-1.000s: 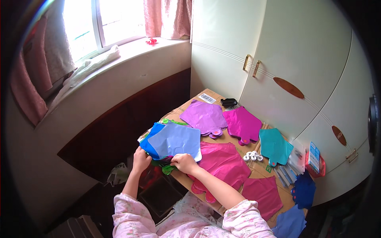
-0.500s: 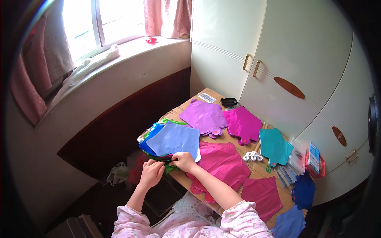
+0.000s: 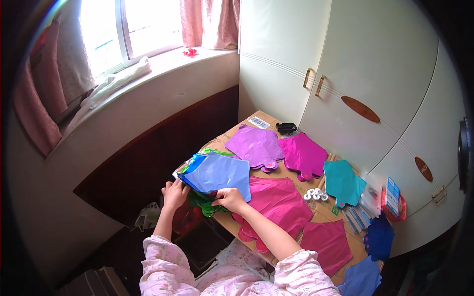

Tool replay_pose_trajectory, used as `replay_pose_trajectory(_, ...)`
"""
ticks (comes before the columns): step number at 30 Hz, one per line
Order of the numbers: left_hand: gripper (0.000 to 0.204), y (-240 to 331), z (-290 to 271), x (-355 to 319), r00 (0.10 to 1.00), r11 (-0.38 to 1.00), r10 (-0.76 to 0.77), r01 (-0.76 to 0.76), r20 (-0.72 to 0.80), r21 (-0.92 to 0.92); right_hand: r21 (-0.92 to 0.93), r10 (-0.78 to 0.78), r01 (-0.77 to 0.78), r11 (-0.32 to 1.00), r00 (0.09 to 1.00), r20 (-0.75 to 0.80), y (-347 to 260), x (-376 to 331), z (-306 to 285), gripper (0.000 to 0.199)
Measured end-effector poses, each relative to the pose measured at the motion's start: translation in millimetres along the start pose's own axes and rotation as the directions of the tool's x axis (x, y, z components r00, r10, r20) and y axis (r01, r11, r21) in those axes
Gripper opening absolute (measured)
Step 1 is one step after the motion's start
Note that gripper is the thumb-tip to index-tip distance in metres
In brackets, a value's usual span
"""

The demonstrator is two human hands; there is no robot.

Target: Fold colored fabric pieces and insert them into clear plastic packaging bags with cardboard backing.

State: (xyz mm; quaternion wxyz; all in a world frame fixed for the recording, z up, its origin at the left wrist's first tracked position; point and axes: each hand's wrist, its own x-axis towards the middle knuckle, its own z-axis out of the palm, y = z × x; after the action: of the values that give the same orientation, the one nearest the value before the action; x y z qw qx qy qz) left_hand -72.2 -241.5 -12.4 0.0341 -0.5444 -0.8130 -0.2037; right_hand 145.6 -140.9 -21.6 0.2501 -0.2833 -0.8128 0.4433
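A stack of flat, shiny, foil-like sheets lies at the left end of the cardboard-covered table. On top is a light blue sheet (image 3: 219, 173), with a darker blue sheet (image 3: 194, 164) showing along its left side. Crumpled green sheets (image 3: 207, 207) stick out below. My left hand (image 3: 174, 196) is at the stack's left corner, fingers curled against the edge; whether they grip it is unclear. My right hand (image 3: 231, 201) pinches the near edge of the stack, beside a large pink sheet (image 3: 279, 202). Exactly which layer it holds is hidden.
Purple (image 3: 254, 145), magenta (image 3: 302, 154) and teal sheets (image 3: 342, 181) lie farther right, with white rings (image 3: 315, 195) among them. A black object (image 3: 286, 128) sits by the white cabinet (image 3: 365, 59). Plastic packets (image 3: 356, 217) and a red basket (image 3: 395, 211) stand at the right edge.
My left hand has moved left, away from my right hand, to the stack's left corner. My right hand stays at the near edge; more of the green sheets shows between the hands.
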Motion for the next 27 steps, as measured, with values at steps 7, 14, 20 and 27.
replay_pose_trajectory(7, 0.011, 57, -45, -43, 0.848, 0.848, 0.407, -0.489, -0.34, -0.205, -0.04, -0.002, 0.001, 0.999, 1.0, -0.013, 1, -2, 0, 0.026)
replay_pose_trajectory(14, 0.012, 76, -45, -54, 0.868, 0.877, 0.46, -0.477, -0.186, -0.059, -0.053, -0.002, 0.002, 0.999, 1.0, -0.013, 1, -2, 2, 0.027)
replay_pose_trajectory(20, 0.02, 62, -34, -51, 0.94, 0.945, 0.326, -0.32, -0.1, 0.068, -0.017, -0.009, 0.009, 1.0, 1.0, -0.009, 0, -3, 0, 0.025)
replay_pose_trajectory(27, 0.026, 55, -31, -45, 0.946, 0.944, 0.312, -0.298, 0.088, -0.144, -0.005, -0.012, 0.012, 1.0, 1.0, -0.008, 1, -4, -1, 0.024)
